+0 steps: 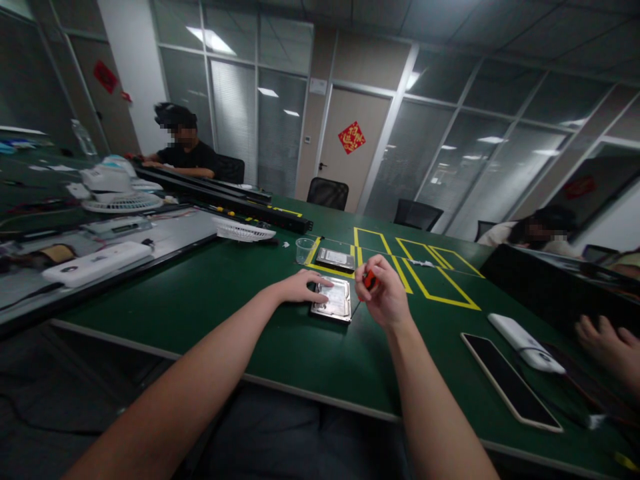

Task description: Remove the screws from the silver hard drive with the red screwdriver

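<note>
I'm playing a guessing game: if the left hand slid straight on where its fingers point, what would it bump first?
Probably the right hand or its red-handled screwdriver, just beyond the nearer hard drive; depth is unclear.

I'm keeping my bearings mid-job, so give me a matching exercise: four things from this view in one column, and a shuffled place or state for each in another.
Things:
1. Screwdriver
2. Plastic cup
3. Phone
4. Nearer hard drive

Places and states:
A. Lying with its dark screen facing up
B. Under the fingers of the left hand
C. Held in the right hand
D. Transparent, standing left of the farther hard drive

Right pairs: 1-C, 2-D, 3-A, 4-B
</note>
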Motion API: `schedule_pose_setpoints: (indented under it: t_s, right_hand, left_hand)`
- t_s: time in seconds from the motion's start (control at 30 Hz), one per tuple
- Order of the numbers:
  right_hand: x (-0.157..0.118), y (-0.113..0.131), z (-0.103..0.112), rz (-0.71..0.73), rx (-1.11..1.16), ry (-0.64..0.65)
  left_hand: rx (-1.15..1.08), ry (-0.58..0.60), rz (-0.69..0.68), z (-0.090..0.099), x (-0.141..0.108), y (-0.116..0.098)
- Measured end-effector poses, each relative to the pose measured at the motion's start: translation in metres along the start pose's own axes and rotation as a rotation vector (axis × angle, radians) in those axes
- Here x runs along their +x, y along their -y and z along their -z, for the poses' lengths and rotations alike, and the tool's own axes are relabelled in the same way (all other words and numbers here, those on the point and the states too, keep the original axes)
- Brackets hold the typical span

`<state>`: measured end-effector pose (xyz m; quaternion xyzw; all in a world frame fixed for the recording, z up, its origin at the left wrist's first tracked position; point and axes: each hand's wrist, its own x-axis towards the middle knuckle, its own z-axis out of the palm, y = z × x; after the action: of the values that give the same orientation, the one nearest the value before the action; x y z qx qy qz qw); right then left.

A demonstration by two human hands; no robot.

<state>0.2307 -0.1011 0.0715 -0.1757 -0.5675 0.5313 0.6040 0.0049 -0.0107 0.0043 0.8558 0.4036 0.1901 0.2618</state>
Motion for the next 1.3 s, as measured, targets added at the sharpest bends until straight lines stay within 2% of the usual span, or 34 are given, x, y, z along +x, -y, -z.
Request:
schedule_pose_setpoints:
  t_s: [0.6,1.1,1.3]
  right_hand:
    - [-0.0012,0.0,-0.0005,-0.007,-0.002,0.013]
    - [-0.0003,-0.0023,0.0014,0.053,-0.028,-0.006]
    - [0.0,-0.0002,0.0006,-0.003,-0.004,-0.006]
  left_hand:
    - [-0.004,0.007,-0.002,0.0,-0.0007,-0.0023]
    - [0.009,0.0,-0.019,-0.0001,0.0001,-0.0014]
    - [0.014,-0.001,-0.022,0.0001,-0.0006,-0.0034]
